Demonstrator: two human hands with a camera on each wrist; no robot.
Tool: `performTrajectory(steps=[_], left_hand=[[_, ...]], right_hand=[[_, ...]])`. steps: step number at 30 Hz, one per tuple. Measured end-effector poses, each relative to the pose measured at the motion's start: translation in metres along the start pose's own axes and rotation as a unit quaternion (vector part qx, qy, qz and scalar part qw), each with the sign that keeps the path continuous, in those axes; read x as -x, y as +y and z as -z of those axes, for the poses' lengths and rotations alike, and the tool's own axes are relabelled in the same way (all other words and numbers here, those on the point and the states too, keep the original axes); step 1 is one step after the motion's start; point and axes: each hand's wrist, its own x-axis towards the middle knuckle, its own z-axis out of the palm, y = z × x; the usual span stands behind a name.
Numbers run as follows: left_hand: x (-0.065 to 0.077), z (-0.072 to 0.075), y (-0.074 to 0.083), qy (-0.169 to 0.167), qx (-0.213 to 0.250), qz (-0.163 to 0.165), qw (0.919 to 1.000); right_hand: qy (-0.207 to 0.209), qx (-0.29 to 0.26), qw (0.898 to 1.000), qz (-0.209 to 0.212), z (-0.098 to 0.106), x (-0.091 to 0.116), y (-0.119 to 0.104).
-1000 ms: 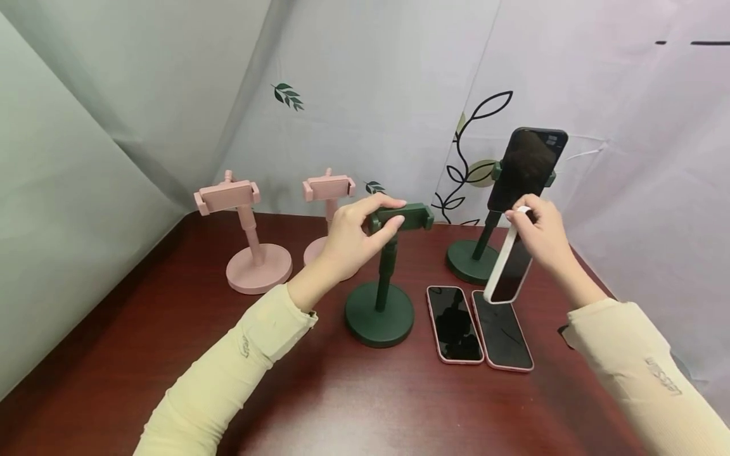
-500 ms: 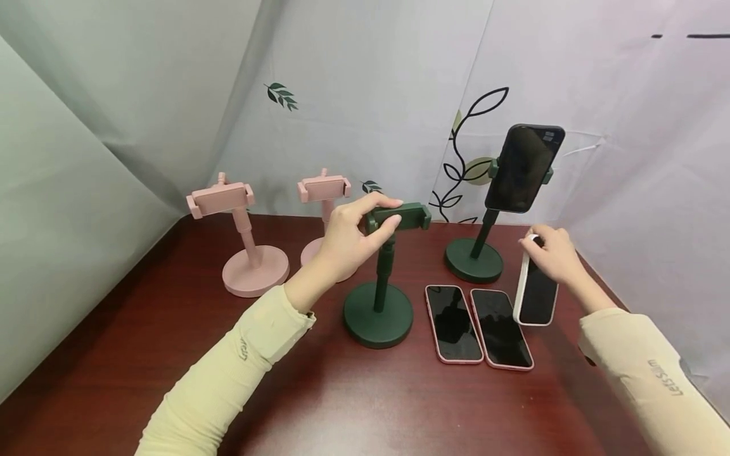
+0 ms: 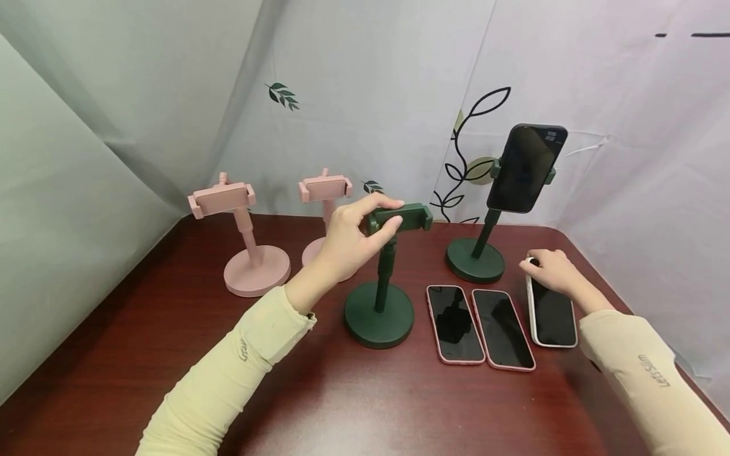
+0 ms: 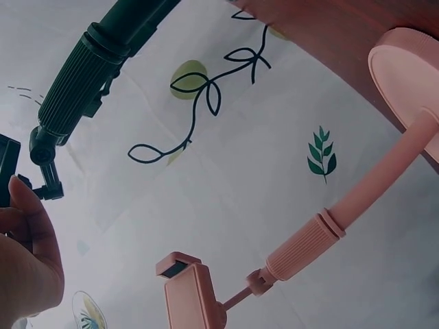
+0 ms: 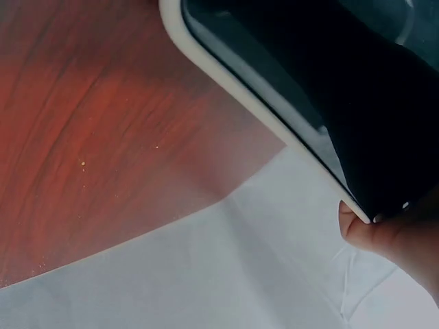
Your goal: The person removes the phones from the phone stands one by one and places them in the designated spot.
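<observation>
My left hand (image 3: 356, 231) pinches one end of the clamp on a dark green phone stand (image 3: 381, 310), whose round base sits on the table. In the left wrist view, the thumb lies against that green clamp (image 4: 8, 164). At the right, my right hand (image 3: 553, 271) grips the far end of a phone in a white case (image 3: 554, 320). It lies low at the table, screen up; whether its far end touches the wood I cannot tell. In the right wrist view, fingers (image 5: 357, 229) hold the corner of the white case (image 5: 233, 92).
Two phones in pink cases, a left one (image 3: 454, 326) and a right one (image 3: 503, 329), lie side by side. Behind them another green stand (image 3: 474, 261) holds a black phone (image 3: 527, 168). Two pink stands, one (image 3: 256, 272) and another (image 3: 326, 190), stand at the left. White curtain (image 3: 371, 82) surrounds the table.
My right hand has lowered the white-cased phone from in front of the rear green stand, rightward and down beside the pink-cased phones. The left hand keeps its hold on the green clamp.
</observation>
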Motion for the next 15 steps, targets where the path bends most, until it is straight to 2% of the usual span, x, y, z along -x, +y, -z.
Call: performTrajectory(steps=[5, 11, 15], left_hand=[[0.0013, 0.0, -0.0005, -0.006, 0.009, 0.006, 0.9999], [0.0025, 0.0, -0.0013, -0.009, 0.012, 0.014, 0.9998], [0.002, 0.0002, -0.0012, -0.005, 0.005, 0.007, 0.9999]], right_hand=[[-0.018, 0.014, 1.0, 0.006, -0.0025, -0.0025, 0.0041], [-0.036, 0.006, 0.999, -0.009, -0.0051, -0.0032, 0.006], [-0.042, 0.01, 0.999, -0.004, -0.0069, -0.0034, 0.0079]])
